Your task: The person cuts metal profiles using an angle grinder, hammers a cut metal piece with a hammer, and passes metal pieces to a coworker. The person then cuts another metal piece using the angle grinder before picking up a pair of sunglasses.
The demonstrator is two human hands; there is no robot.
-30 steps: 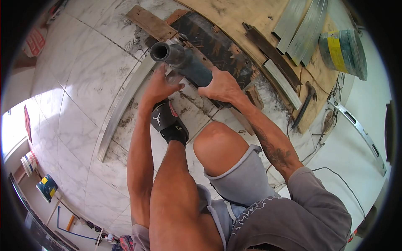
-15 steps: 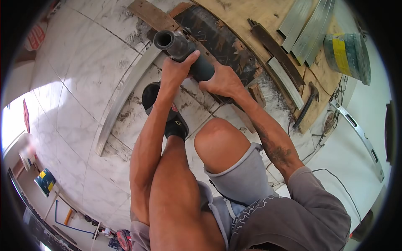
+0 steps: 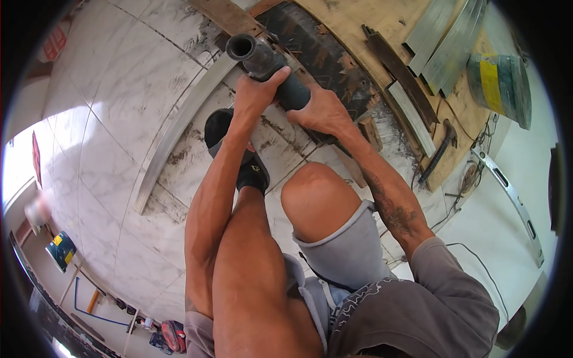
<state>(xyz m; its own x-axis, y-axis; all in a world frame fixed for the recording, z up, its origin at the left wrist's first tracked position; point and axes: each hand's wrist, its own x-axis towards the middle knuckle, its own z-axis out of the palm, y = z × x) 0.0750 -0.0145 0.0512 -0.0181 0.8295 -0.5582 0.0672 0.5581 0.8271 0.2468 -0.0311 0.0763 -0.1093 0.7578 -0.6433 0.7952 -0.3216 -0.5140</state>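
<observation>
Both hands grip a dark green, tubular tool (image 3: pixel 292 88) with a round, flared black opening at its far-left end; its exact kind I cannot make out. My left hand (image 3: pixel 258 90) wraps the tool just below the flared end, thumb laid across the top. My right hand (image 3: pixel 325 111) clasps the nearer end of the body. Underneath lies a dark, scuffed board (image 3: pixel 313 45) with worn, chipped patches, partly hidden by the tool and hands. A brown wooden piece (image 3: pixel 225 15) adjoins it at the top.
A pale long bar (image 3: pixel 173 134) lies on the tiled floor at left. On the plywood (image 3: pixel 343 13) at right are metal profiles (image 3: pixel 456 45), a hammer (image 3: pixel 440 152) and a green bucket (image 3: pixel 500 89). A spirit level (image 3: pixel 510 200) and cables lie at far right.
The view has turned slightly, shifting the surroundings. Both hands keep their grip on the tubular tool, with little visible movement against the board.
</observation>
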